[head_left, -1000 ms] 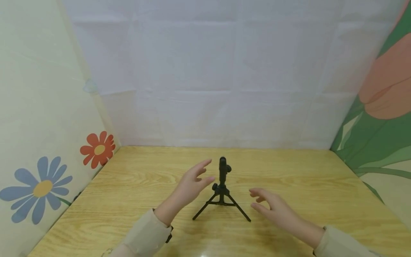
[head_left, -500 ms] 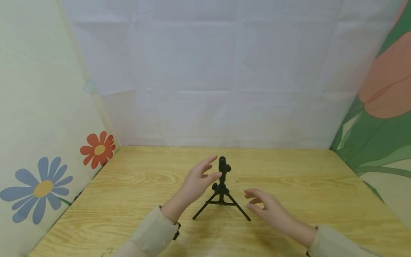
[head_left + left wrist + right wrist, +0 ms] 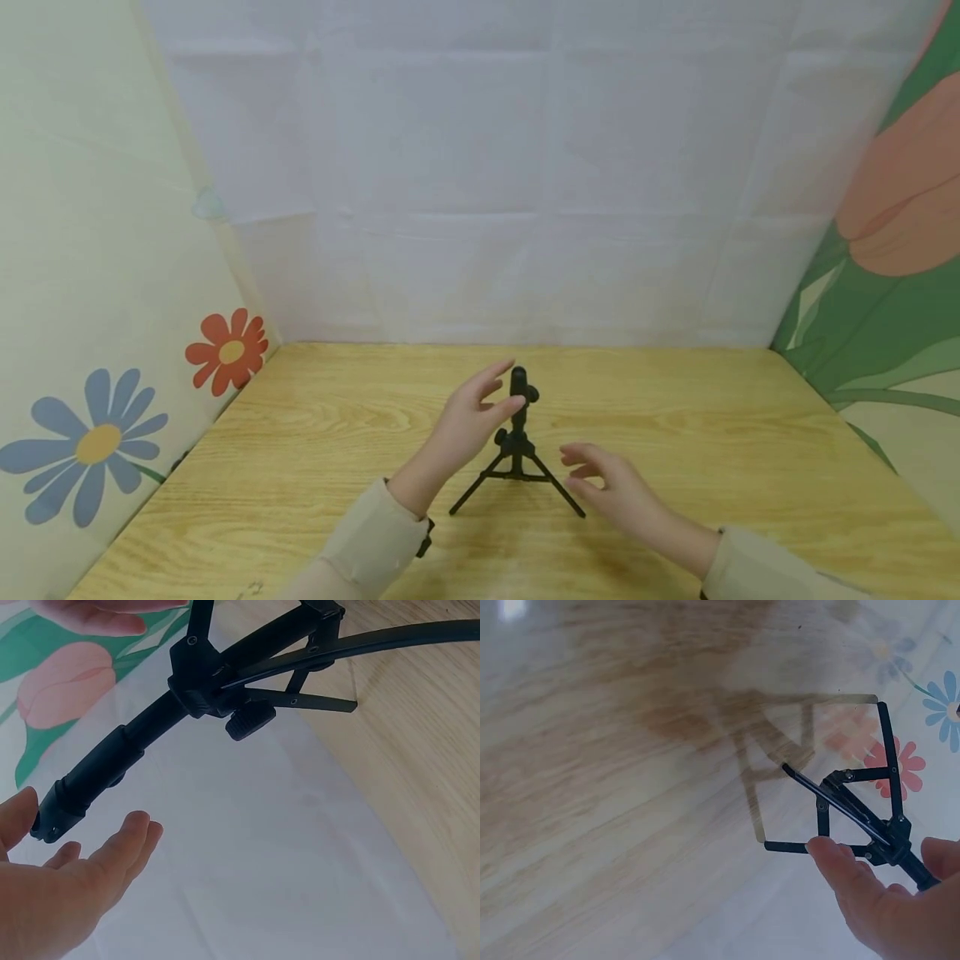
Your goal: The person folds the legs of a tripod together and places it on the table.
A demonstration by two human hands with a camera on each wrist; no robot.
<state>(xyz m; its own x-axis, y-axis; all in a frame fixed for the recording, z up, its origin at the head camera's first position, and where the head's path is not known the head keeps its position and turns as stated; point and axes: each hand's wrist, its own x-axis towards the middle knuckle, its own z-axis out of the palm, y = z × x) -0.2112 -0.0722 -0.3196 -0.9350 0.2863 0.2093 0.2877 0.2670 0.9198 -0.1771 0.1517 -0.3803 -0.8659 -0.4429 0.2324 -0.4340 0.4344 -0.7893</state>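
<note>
A small black tripod (image 3: 517, 442) stands upright on the table with its legs spread. Knobs jut from its column, one of them a ridged knob (image 3: 251, 720) plain in the left wrist view. My left hand (image 3: 461, 425) is at the left of the column's top, fingers extended and thumb apart. The thumb overlaps the column in the head view; whether it touches, I cannot tell. Low on the right, my right hand (image 3: 622, 492) hovers near a tripod leg (image 3: 558, 487), fingers loosely bent, holding nothing. In the right wrist view its fingers partly cover the tripod (image 3: 896, 787).
The wood-grain table (image 3: 322, 467) reaches back to a white sheet (image 3: 450, 167). A panel with flowers (image 3: 97, 250) borders the left side, and a green panel with a pink tulip (image 3: 892, 333) borders the right. The tabletop reflects the tripod.
My left hand has moved right and slightly up, up to the tripod's column. The right hand has shifted left towards the tripod leg. The tripod stays in place.
</note>
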